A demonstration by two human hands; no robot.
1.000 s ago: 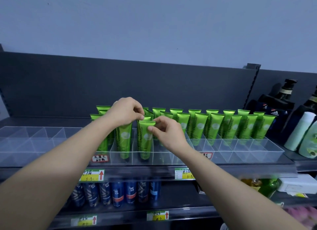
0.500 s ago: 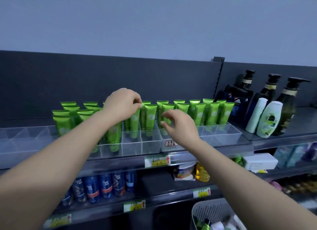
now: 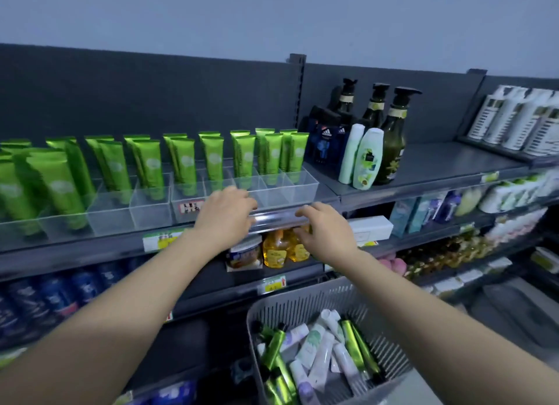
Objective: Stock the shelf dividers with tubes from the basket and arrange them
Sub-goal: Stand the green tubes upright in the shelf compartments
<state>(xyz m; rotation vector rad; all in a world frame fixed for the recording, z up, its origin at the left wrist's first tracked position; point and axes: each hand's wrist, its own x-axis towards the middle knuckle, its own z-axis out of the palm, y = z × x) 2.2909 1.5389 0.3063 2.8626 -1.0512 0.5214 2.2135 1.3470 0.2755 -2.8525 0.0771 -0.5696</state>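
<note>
You are working between loads right now: both hands are carrying nothing. Your left hand [image 3: 225, 215] is hovering over the front lip of the shelf dividers [image 3: 151, 209], its fingers loosely curled. I cannot tell whether they are touching the clear plastic or the price rail [image 3: 279, 217] just below it. Your right hand [image 3: 326, 233] is hanging just beside it, in front of the same rail, fingers relaxed and slightly spread, gripping nothing.

The green tubes [image 3: 184, 161] are standing upright, crimped end up, in the rear compartments along the row, while the front compartments near your hands are showing bare plastic. The basket [image 3: 302, 300] is sitting below the shelf and to your right, and the tubes in it [image 3: 319, 348] are lying jumbled, dark green ones mixed in with white ones.

By my reading you are heading into the fetch step, with nothing in hand and bare slots in front of you. The next move is asking you to drop one hand into the basket and single out a green tube from among the white ones instead of taking whatever is lying on top. Pinching it along the body should be letting you turn it crimp-up on the way back. After that you are aiming for a bare front compartment, lowering the tube between the thin walls without knocking the ones standing behind it
</note>
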